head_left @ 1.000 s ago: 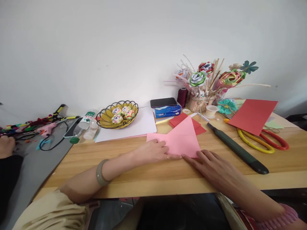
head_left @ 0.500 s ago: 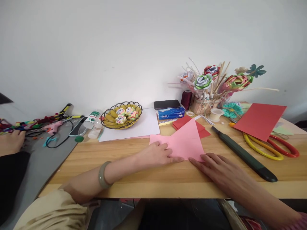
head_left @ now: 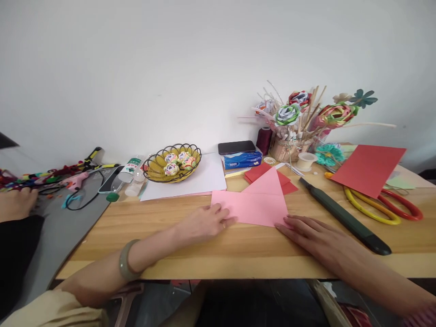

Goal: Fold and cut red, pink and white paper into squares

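A folded sheet of pink paper (head_left: 252,206) lies on the wooden table, its pointed flap reaching up behind the long lower fold. At its lower left edge rests my left hand (head_left: 207,222), fingers partly bent and apart, pressing on the paper from above. My right hand (head_left: 313,231) lies with its fingers stretched out at the lower right corner, the fingertips touching it. Neither hand lifts the sheet. Just behind the flap are pieces of red paper (head_left: 289,187). A dark green, pen-like tool (head_left: 344,215) lies to the right of my right hand.
Farther right lie scissors (head_left: 371,209) under a red sheet (head_left: 369,168). At the back stand a basket (head_left: 153,175) of paper balls, a tissue pack (head_left: 241,161) with a phone (head_left: 236,147) on top, and a pot of paper flowers (head_left: 289,150). A co-worker's hand (head_left: 18,203) is at far left.
My left hand has slid left along the paper's lower edge, away from the right hand, baring more of the fold. My right hand has shifted slightly right at the corner.
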